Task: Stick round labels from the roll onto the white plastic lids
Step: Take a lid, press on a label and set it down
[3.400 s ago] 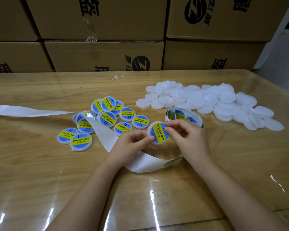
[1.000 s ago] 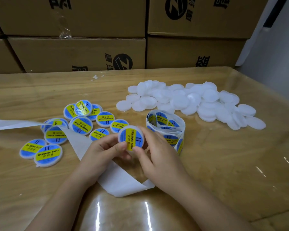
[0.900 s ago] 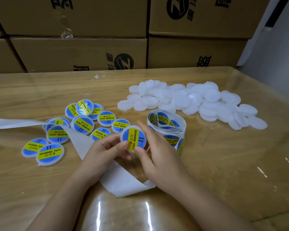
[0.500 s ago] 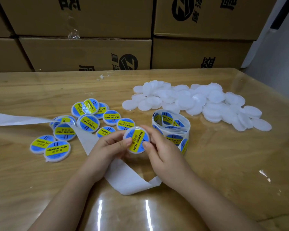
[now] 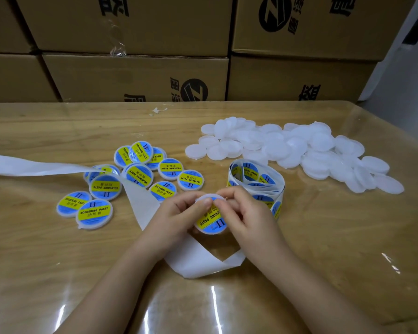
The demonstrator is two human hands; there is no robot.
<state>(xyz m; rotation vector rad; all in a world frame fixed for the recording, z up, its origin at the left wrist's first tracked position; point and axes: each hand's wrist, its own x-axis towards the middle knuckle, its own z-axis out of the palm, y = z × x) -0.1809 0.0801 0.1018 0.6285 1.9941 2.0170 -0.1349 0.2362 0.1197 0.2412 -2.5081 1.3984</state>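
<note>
One white plastic lid (image 5: 211,214) with a blue and yellow label is held between two bare hands, just above a wooden table (image 5: 323,249). The fingers of the left hand (image 5: 179,218) and the right hand (image 5: 246,213) are pinched closely on the lid's rim, with both thumbs pressed on its upper edge. About eleven labelled lids (image 5: 135,174) are seen lying flat on the table to the left, some overlapping. A heap of plain white lids (image 5: 295,150), too many to count, is spread at the right rear. One loose roll of labels (image 5: 256,179) stands just beyond the right hand. One strip of white backing paper (image 5: 34,166) runs from the left edge and passes under the hands. Four cardboard boxes (image 5: 135,75) are stacked behind the table.
</note>
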